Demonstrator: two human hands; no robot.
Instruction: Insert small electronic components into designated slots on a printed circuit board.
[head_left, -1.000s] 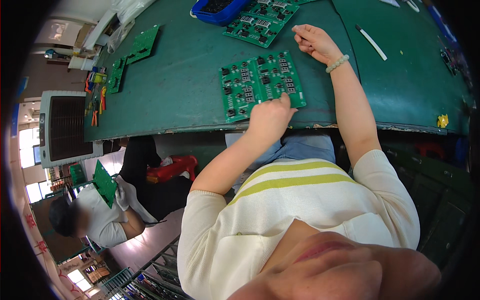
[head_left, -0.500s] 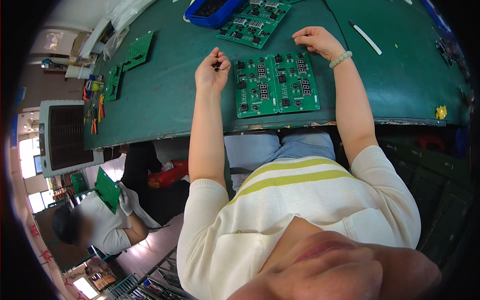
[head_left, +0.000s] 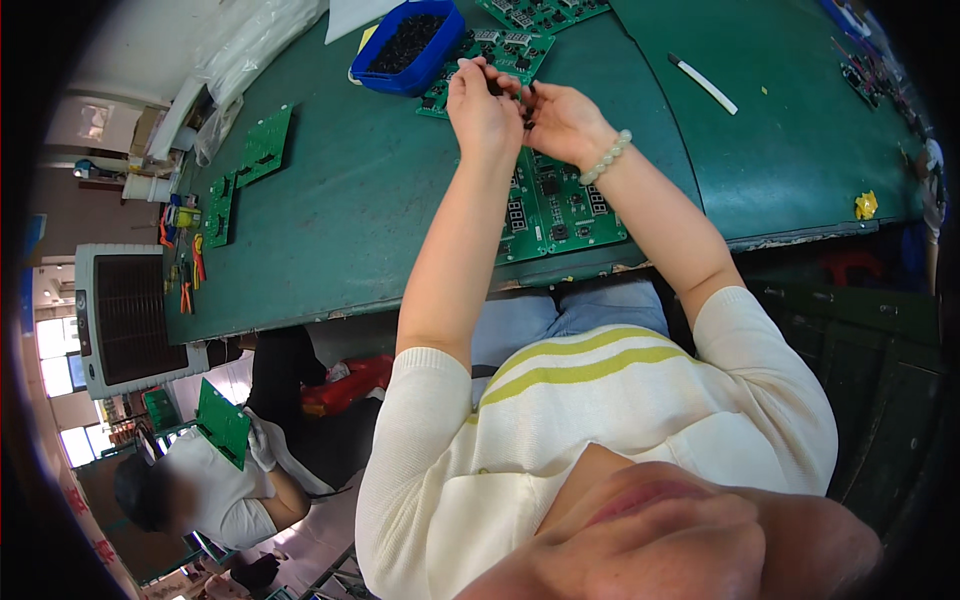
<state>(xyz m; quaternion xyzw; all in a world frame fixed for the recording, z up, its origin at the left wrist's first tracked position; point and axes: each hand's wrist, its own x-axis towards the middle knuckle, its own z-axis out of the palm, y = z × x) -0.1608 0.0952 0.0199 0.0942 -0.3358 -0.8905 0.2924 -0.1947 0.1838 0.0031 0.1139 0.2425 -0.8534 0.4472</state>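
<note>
My left hand (head_left: 484, 112) is raised over the far edge of a green circuit board panel (head_left: 585, 232), its fingers curled around small black parts (head_left: 494, 88). Meeting it from the right, my right hand (head_left: 566, 124) has its fingertips pinched at the left fingers, with a small black piece between them. The panel lies flat near the table's front edge, carrying digit displays and black square components; my hands and wrists cover its far part. Just beyond my left hand stands a blue box (head_left: 408, 48) filled with small black parts.
More populated green boards (head_left: 512, 50) lie beside the blue box. A black-tipped white pen-like tool (head_left: 704, 84) and a yellow scrap (head_left: 866, 206) are on the right. At the left are another board (head_left: 266, 146) and hand tools (head_left: 192, 270). A gloved co-worker holds a board (head_left: 222, 424).
My hands, apart before on either side of the panel, have come together above its far edge. The left moved right and away from me; the right moved left. The whole view has shifted slightly.
</note>
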